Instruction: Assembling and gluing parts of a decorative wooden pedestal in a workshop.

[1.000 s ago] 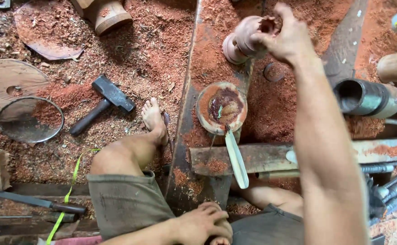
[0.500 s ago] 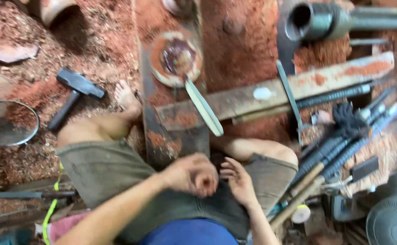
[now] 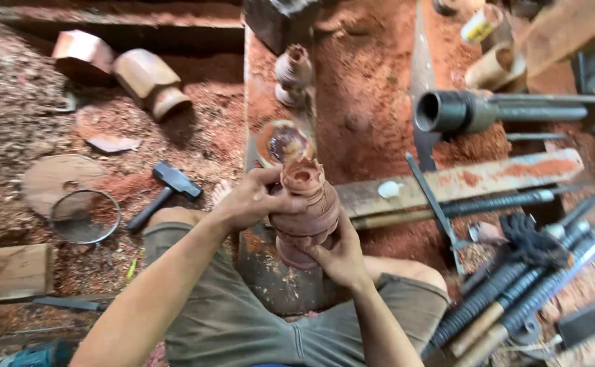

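Holding a turned wooden vase (image 3: 306, 214) above my lap, I clamp my left hand (image 3: 253, 200) on its neck and my right hand (image 3: 342, 258) under its base; shaped already, just below the lathe faceplate (image 3: 284, 143).

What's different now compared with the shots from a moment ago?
Both hands now hold a turned wooden vase upright above the lap: the left hand wraps its neck, the right hand cups its lower body. Half a second ago they were together at the lap, with no vase showing; a second ago the right arm reached out to a turned piece. The hammer and round sieve lie as before.
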